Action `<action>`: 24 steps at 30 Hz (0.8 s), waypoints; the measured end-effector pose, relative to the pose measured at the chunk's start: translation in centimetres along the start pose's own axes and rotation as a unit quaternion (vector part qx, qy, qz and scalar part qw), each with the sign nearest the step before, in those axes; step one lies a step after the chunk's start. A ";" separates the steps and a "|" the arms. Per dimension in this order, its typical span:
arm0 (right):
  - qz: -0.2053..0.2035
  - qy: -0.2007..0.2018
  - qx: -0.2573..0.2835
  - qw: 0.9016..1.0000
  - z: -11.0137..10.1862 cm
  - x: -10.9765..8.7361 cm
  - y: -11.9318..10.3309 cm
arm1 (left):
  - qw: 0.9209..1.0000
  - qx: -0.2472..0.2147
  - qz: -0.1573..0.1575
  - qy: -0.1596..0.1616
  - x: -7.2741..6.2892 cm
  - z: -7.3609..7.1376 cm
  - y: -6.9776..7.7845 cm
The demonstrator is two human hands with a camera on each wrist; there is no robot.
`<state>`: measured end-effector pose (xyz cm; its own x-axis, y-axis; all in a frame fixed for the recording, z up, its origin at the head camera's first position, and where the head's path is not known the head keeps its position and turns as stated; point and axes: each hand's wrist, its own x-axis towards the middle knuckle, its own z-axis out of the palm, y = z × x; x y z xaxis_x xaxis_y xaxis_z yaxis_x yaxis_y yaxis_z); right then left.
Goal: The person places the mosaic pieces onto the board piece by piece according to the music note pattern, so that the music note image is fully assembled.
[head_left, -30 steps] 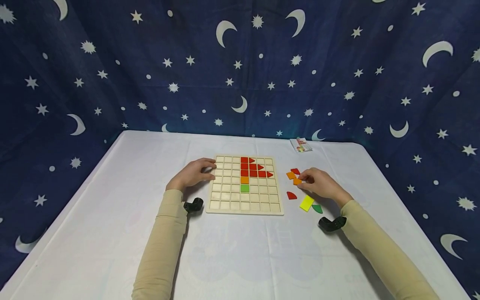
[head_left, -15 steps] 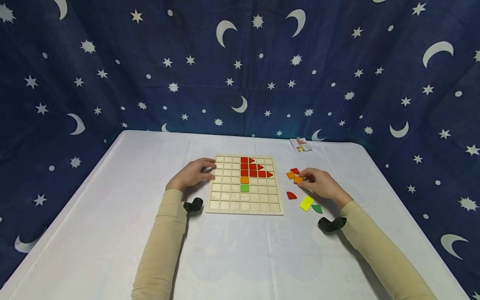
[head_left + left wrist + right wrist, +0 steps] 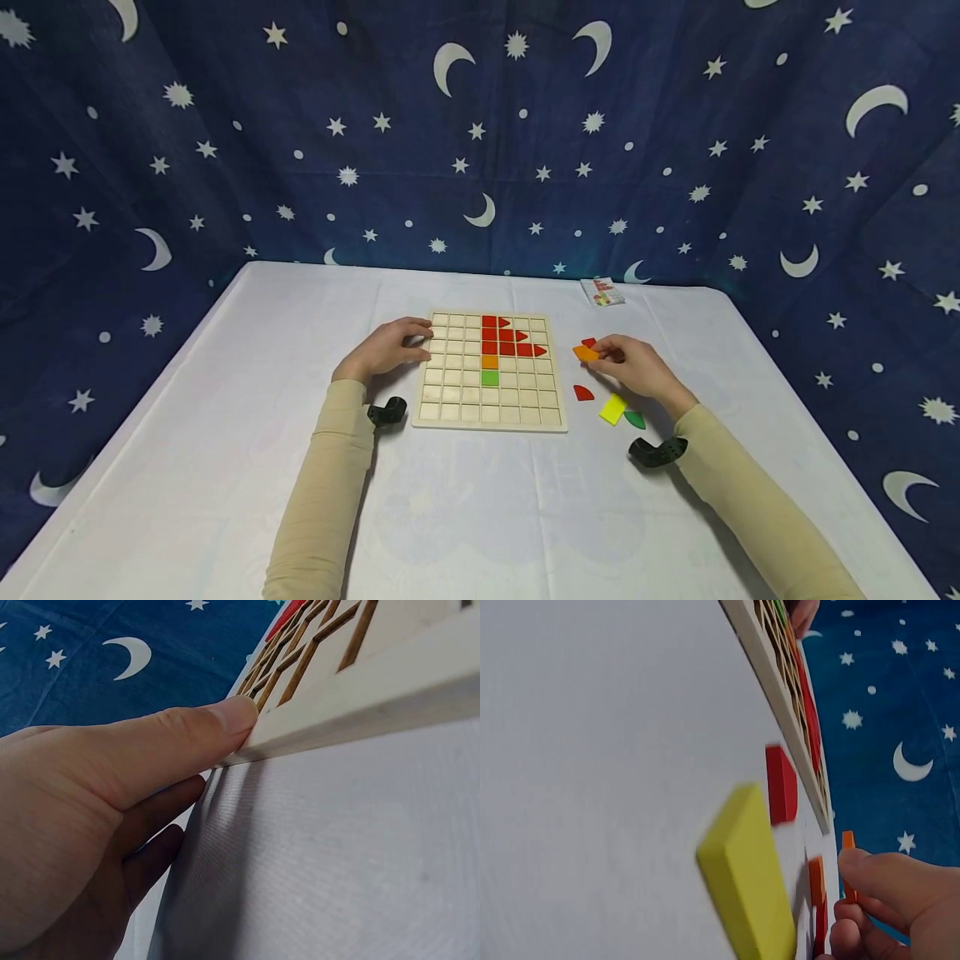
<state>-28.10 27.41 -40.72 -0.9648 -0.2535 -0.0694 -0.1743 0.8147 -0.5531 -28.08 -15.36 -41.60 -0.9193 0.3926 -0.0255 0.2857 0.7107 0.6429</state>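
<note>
Head view: the left hand (image 3: 377,347), thumb and fingers apart, rested at the board (image 3: 453,392); the right hand (image 3: 639,367) had shifted slightly boardward. Left wrist: the thumb touched the board's edge. Right wrist: clamped fingers held an orange tile (image 3: 848,841), apparently above the table (image 3: 615,787); picking-up seemed complete.

From far away I see a dark blue curtain (image 3: 412,167) with white moons and stars. The board (image 3: 452,396) is pale cream with a grid of squares; its tiles (image 3: 507,349) are red, orange and green. The rectangle (image 3: 612,409) is yellow, the held piece (image 3: 848,841) orange, the table (image 3: 480,517) white.
</note>
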 end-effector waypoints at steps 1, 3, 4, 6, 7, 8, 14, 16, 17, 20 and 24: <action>-0.002 0.000 0.002 1.000 0.1 0.0 -0.2 | 1.000 -0.002 0.000 0.000 0.0 0.0 0.0; -0.005 -0.001 0.008 1.000 0.4 -0.1 -0.7 | 1.000 -0.006 -0.001 0.000 0.0 0.0 -0.1; -0.006 0.000 0.010 1.000 0.5 -0.1 -0.9 | 1.000 -0.007 -0.001 0.000 0.0 0.0 -0.1; -0.016 -0.001 0.014 1.000 0.9 -0.1 -1.6 | 1.000 -0.007 -0.002 0.000 0.0 0.1 -0.1; -0.022 -0.002 0.016 1.000 1.1 -0.1 -1.9 | 1.000 -0.007 -0.001 0.000 0.0 0.1 -0.1; -0.027 -0.004 0.018 0.999 1.3 -0.1 -2.3 | 1.000 -0.006 -0.001 0.000 0.0 0.1 -0.2; -0.084 -0.022 0.024 0.996 2.7 -0.4 -5.1 | 1.000 -0.006 0.002 0.001 0.0 0.0 -0.2; -0.104 -0.029 0.027 0.994 3.4 -0.5 -5.9 | 1.000 -0.010 0.003 0.002 -0.1 0.0 -0.2; -0.112 -0.033 0.029 0.993 3.7 -0.5 -6.4 | 1.000 -0.012 0.006 0.004 -0.1 0.0 -0.2; -0.133 -0.051 0.032 0.989 4.6 -0.7 -7.9 | 1.000 -0.008 0.017 0.010 -0.2 0.0 -0.1; -0.159 -0.074 0.022 0.984 5.8 -1.0 -9.7 | 1.000 -0.006 0.022 0.012 -0.3 -0.1 0.0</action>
<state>-24.30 16.74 -40.05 -0.8235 -0.5674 -0.0050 -0.4506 0.6592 -0.6020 -27.83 -15.52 -41.52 -0.9121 0.4094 0.0214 0.3231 0.6857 0.6523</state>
